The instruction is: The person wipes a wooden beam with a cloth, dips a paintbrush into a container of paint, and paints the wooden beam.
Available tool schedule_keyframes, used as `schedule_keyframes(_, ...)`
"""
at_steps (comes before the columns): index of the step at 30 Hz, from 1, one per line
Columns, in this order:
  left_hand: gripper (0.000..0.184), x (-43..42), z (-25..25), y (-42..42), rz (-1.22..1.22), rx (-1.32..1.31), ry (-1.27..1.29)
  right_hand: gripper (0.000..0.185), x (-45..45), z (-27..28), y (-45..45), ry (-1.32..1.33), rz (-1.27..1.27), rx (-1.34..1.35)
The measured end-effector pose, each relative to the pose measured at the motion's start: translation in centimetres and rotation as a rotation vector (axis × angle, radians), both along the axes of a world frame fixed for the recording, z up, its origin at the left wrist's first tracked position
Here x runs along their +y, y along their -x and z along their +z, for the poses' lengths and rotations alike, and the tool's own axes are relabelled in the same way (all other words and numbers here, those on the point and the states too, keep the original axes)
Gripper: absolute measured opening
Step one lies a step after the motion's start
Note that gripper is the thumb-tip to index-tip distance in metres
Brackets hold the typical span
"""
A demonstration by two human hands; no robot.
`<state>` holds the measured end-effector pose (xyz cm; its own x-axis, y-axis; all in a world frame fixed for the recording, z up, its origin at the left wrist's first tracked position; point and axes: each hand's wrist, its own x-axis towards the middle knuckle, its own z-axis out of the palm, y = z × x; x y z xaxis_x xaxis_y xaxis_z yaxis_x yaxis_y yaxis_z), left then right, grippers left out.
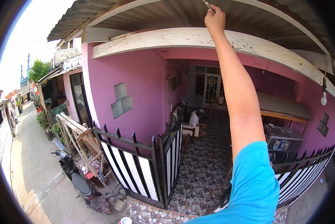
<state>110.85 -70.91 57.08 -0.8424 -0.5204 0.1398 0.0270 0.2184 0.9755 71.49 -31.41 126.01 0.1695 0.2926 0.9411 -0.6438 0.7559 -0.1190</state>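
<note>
My right hand (215, 19) is raised high at the top of the view, its fingers closed round the handle of what looks like a paintbrush (207, 4). The brush's far end is cut off by the top edge. It is up near the underside of the corrugated roof (163, 16), above a long white beam (156, 40) with worn, stained patches. A white cup or tub (125, 220) shows only its top at the bottom edge. My left hand is out of view.
Below stands a black-and-white metal gate (137, 168), with spiked fence (305, 168) to the right. A wooden trestle (79, 130) and a parked motorbike (79, 183) stand left. A light bulb (323, 100) hangs right. A person (195, 120) sits inside the porch.
</note>
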Motion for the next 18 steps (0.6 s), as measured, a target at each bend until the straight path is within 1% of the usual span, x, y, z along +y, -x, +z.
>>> schedule_keyframes(4, 0.055, 0.3, 1.3, 0.8, -0.049, 0.002, -0.046, 0.035, 4.3, -0.2, -1.1, 0.072, 0.008, 0.039)
schedule_keyframes(7, 0.055, 0.1, 1.0, 1.5, -0.080, 0.017, 0.001, 0.035, 6.5, -0.9, -1.7, 0.212, 0.185, 0.099)
schedule_keyframes(8, 0.055, -0.1, 0.6, 1.7, -0.083, 0.017, 0.001, 0.035, 6.6, -1.2, -1.7, 0.212, 0.182, 0.100)
schedule_keyframes(10, 0.056, -0.6, -0.5, 1.9, -0.104, 0.052, 0.064, 0.036, 6.5, -1.5, -2.0, 0.342, 0.268, 0.223)
schedule_keyframes(11, 0.056, -0.7, -0.7, 1.9, -0.103, 0.052, 0.067, 0.037, 6.0, -1.5, -2.0, 0.351, 0.317, 0.296)
schedule_keyframes(12, 0.056, -0.7, -0.9, 2.0, -0.112, 0.035, 0.074, 0.037, 5.4, -1.4, -1.8, 0.354, 0.319, 0.298)
schedule_keyframes(14, 0.057, -0.8, -0.8, 2.0, -0.117, 0.018, 0.083, 0.036, 2.5, -1.3, -2.6, 0.492, 0.423, 0.318)
schedule_keyframes(15, 0.057, -0.8, -0.6, 1.9, -0.111, 0.013, 0.078, 0.034, 1.5, -1.3, -2.4, 0.411, 0.382, 0.260)
schedule_keyframes(16, 0.057, -0.7, -0.4, 1.8, -0.105, 0.007, 0.072, 0.035, 0.9, -0.6, -1.2, 0.368, 0.518, 0.221)
schedule_keyframes(17, 0.057, -0.6, -0.3, 1.7, -0.101, 0.007, 0.071, 0.035, 0.1, 0.2, 0.1, 0.341, 0.513, 0.208)
schedule_keyframes(18, 0.056, -0.4, -0.2, 1.5, -0.091, 0.022, 0.018, 0.035, -0.6, 0.8, 1.4, 0.327, 0.514, 0.201)
